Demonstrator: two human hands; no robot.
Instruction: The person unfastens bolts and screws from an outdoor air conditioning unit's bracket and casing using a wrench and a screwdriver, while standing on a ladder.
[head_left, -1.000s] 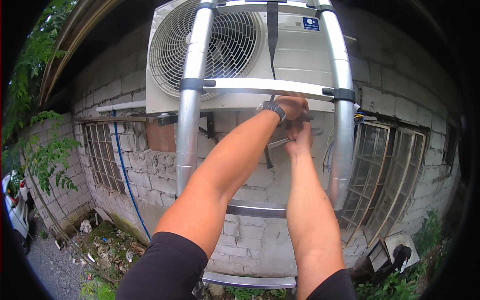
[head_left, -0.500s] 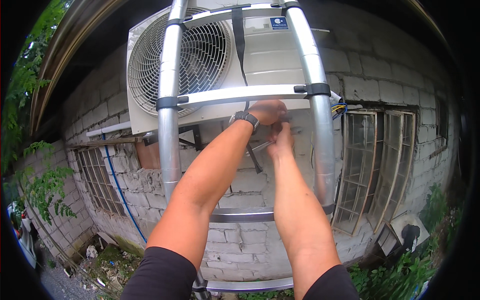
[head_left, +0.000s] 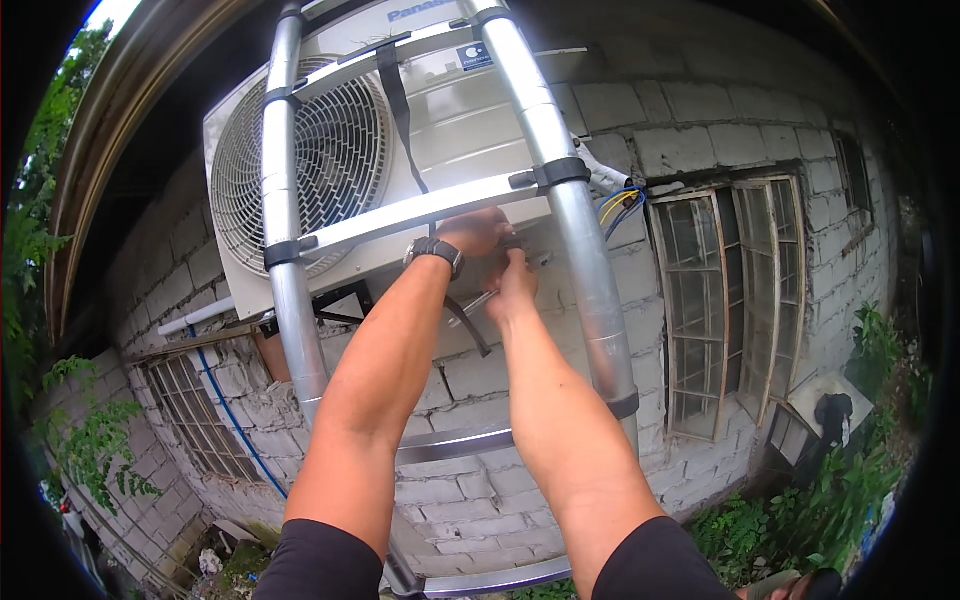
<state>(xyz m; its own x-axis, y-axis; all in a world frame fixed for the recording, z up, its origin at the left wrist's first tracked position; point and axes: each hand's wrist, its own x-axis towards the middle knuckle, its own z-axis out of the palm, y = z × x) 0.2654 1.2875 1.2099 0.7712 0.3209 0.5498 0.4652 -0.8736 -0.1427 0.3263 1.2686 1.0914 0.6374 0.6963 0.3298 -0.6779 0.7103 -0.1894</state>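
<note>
Both my arms reach through the ladder (head_left: 585, 270) to the underside of a white air conditioner outdoor unit (head_left: 470, 140). My left hand (head_left: 474, 231), below a watch (head_left: 436, 256), is closed under a rung at the unit's lower edge; what its fingers hold is hidden. Just below and to the right, my right hand (head_left: 514, 285) is closed, its fingertips up close to the left hand. A slim silver metal tool (head_left: 472, 308) sticks out from it toward the lower left; its working end is hidden. Beside it hangs the loose end of a black strap (head_left: 470, 328).
Behind the ladder stands a grey block wall (head_left: 690, 150). Blue and yellow wires (head_left: 622, 203) come out right of the ladder, next to an open glass window (head_left: 735, 300). A blue cable (head_left: 225, 395) runs down the left wall. Plants (head_left: 790, 525) grow below.
The whole view has tilted and shifted, so the unit, ladder and hands sit farther left. Both hands keep their places under the unit, the right one still gripping the silver tool.
</note>
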